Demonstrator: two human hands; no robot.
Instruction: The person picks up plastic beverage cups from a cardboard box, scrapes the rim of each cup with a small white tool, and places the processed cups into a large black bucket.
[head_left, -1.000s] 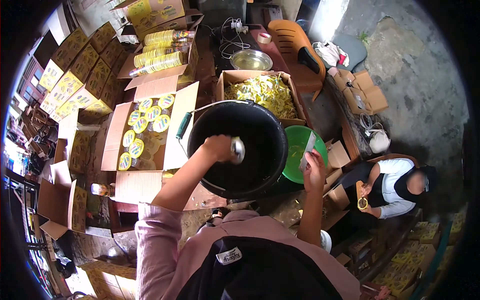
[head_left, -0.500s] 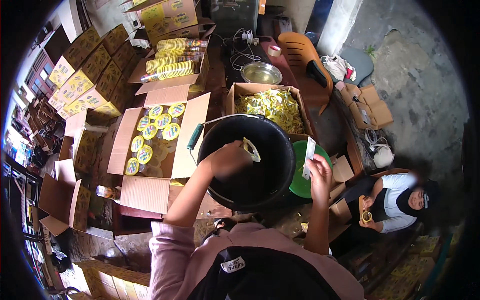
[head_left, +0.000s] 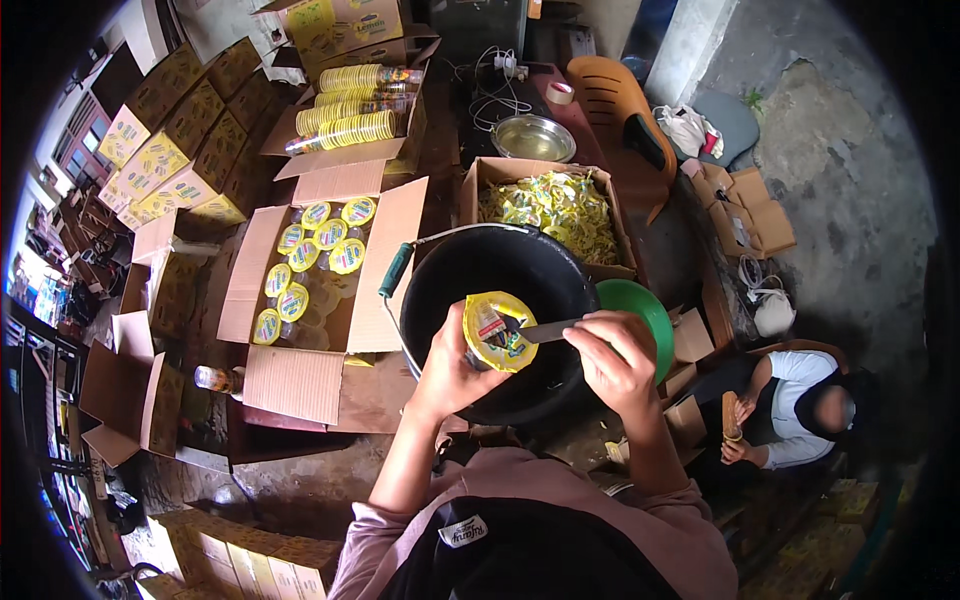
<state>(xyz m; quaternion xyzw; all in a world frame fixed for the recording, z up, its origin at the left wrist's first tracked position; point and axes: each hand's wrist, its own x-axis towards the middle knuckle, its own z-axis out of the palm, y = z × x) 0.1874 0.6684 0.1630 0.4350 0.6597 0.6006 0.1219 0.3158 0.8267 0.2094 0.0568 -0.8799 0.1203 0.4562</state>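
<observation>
My left hand is wrapped round a plastic drink cup with a yellow film lid, tilted so its top faces me. My right hand grips a flat grey knife; its tip meets the lid, where an opening shows the inside. Both hands are over a large black bucket, whose shaded contents I cannot make out. The bucket's wire handle carries a green grip on the left.
A carton of yellow lid scraps stands behind the bucket. Right of it is a green basin. On the left, an open carton holds several lidded cups. A seated co-worker handles a cup at the right.
My left hand has risen out of the bucket with the cup. My right hand has moved left and swung the knife onto the lid.
</observation>
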